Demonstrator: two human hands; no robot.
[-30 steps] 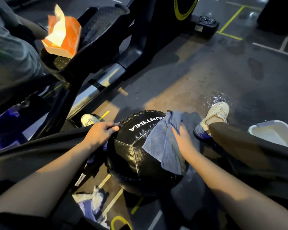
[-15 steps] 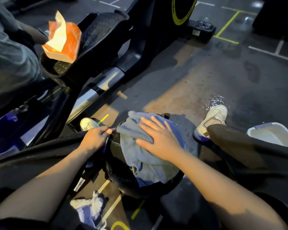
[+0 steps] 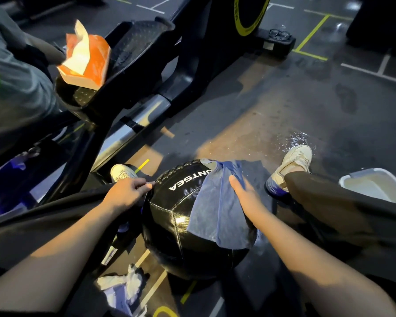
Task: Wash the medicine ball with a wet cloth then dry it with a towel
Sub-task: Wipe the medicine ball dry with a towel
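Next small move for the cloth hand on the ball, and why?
Probably sweep the right hand and blue cloth leftward across the medicine ball. The cloth covers only the ball's right side, the lettered left panels lie bare, and the left hand braces the ball's left edge.

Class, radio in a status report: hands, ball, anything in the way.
Left hand steadying medicine ball. Right hand pressing blue cloth on ball's right side. White tub at right, not obstructing.

head-worn view, looking steeply down, close
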